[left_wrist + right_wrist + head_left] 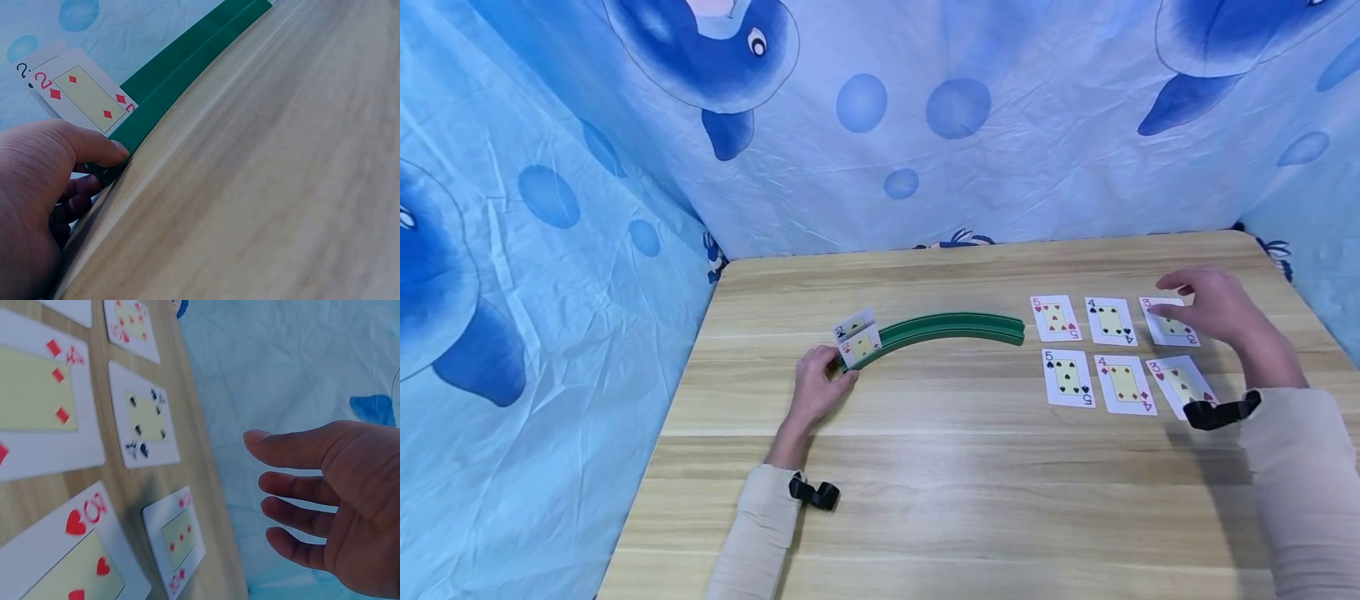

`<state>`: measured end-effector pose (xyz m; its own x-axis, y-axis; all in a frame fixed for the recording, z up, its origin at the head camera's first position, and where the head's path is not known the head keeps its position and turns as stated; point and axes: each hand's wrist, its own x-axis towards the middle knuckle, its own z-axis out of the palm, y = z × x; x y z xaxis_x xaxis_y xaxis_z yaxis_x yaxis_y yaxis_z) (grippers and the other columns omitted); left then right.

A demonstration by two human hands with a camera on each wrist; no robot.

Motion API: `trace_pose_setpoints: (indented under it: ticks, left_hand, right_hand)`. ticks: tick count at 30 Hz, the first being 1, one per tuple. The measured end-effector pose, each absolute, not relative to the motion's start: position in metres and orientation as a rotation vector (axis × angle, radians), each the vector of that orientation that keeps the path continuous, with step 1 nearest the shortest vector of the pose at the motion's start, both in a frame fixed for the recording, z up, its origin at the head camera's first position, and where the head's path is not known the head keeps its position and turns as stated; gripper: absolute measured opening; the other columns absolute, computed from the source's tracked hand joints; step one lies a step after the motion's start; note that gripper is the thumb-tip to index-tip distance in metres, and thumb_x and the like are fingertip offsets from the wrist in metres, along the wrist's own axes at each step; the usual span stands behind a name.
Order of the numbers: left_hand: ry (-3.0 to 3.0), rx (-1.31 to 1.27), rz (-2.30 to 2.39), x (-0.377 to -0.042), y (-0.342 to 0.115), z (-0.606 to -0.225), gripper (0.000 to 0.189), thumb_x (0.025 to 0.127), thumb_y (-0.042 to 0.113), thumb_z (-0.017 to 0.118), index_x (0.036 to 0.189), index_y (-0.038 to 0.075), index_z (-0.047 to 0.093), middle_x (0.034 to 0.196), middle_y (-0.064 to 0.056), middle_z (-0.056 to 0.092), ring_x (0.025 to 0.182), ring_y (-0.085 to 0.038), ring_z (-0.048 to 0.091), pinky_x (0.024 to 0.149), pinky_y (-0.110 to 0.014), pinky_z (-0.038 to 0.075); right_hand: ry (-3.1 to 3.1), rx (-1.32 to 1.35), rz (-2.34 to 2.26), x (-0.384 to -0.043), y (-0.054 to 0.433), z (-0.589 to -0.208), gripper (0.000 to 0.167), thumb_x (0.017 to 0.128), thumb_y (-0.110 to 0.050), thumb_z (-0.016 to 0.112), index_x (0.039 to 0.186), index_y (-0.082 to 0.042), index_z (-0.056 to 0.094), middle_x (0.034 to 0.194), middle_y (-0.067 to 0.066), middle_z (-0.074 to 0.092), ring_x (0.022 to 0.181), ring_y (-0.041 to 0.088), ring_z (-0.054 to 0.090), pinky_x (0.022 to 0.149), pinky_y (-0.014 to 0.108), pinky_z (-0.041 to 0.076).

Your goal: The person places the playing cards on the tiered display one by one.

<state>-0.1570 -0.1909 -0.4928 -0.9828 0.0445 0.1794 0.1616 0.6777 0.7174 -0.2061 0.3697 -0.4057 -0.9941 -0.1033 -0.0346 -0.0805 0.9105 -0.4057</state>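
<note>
My left hand (820, 383) pinches the left end of a curved green card holder (955, 321), thumb on its front face. At that end a two of diamonds (87, 100) stands upright in the holder, with a black two (852, 321) behind it, partly covered. My right hand (1217, 312) hovers over the three of diamonds (178, 544), its fingers loosely bent and holding nothing. Nearer me lies a tilted three of hearts (1180, 382), partly covered by the wrist strap in the head view.
Left of the threes lie a black four (1111, 321), a four of diamonds (1126, 385), a five of hearts (1056, 318) and a five of spades (1067, 379), face up in two rows. A blue patterned curtain (970, 192) hangs behind the wooden table (940, 483).
</note>
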Motion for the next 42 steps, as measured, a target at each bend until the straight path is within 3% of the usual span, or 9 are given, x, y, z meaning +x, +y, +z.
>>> trace_pose_setpoints:
  ticks: [10,17,23,32,42]
  left_hand:
    - [-2.752,-0.17,-1.196,-0.156,-0.192,-0.495,0.036,0.079,0.014,0.079,0.111,0.0,0.07,0.112,-0.018,0.071,0.105,-0.034,0.059,0.103,-0.051,0.037]
    - [-2.743,-0.18,-1.179,-0.156,-0.193,-0.496,0.035,0.079,0.014,0.08,0.11,0.0,0.07,0.111,-0.017,0.071,0.104,-0.033,0.06,0.103,-0.052,0.038]
    - [-2.734,-0.185,-1.169,-0.155,-0.193,-0.498,0.035,0.079,0.014,0.08,0.109,0.0,0.07,0.111,-0.018,0.071,0.104,-0.034,0.06,0.102,-0.051,0.038]
    - [-2.721,-0.19,-1.162,-0.154,-0.192,-0.496,0.034,0.078,0.014,0.079,0.108,0.0,0.07,0.11,-0.018,0.071,0.103,-0.034,0.06,0.099,-0.051,0.039]
    - [-2.729,-0.188,-1.162,-0.155,-0.192,-0.496,0.035,0.078,0.014,0.08,0.109,0.0,0.07,0.111,-0.018,0.071,0.104,-0.035,0.06,0.099,-0.05,0.039]
  right_hand:
    - [2.874,-0.081,-0.548,-0.208,0.393,-0.426,0.057,0.085,-0.023,0.075,0.125,0.013,0.055,0.128,0.042,0.049,0.114,0.056,0.045,0.086,0.065,0.042]
    - [2.839,-0.071,-0.556,-0.208,0.398,-0.442,0.064,0.084,-0.03,0.078,0.122,0.015,0.053,0.135,0.045,0.034,0.125,0.061,0.029,0.1,0.073,0.028]
    - [2.829,-0.037,-0.573,-0.209,0.401,-0.449,0.069,0.082,-0.038,0.079,0.119,0.015,0.054,0.141,0.047,0.022,0.129,0.064,0.021,0.103,0.075,0.024]
    - [2.8,-0.06,-0.503,-0.212,0.404,-0.447,0.078,0.082,-0.048,0.077,0.122,0.013,0.05,0.136,0.045,0.031,0.124,0.062,0.029,0.101,0.074,0.029]
    - [2.799,-0.079,-0.441,-0.22,0.405,-0.444,0.072,0.075,-0.045,0.084,0.113,0.008,0.055,0.13,0.044,0.033,0.113,0.057,0.036,0.09,0.068,0.037]
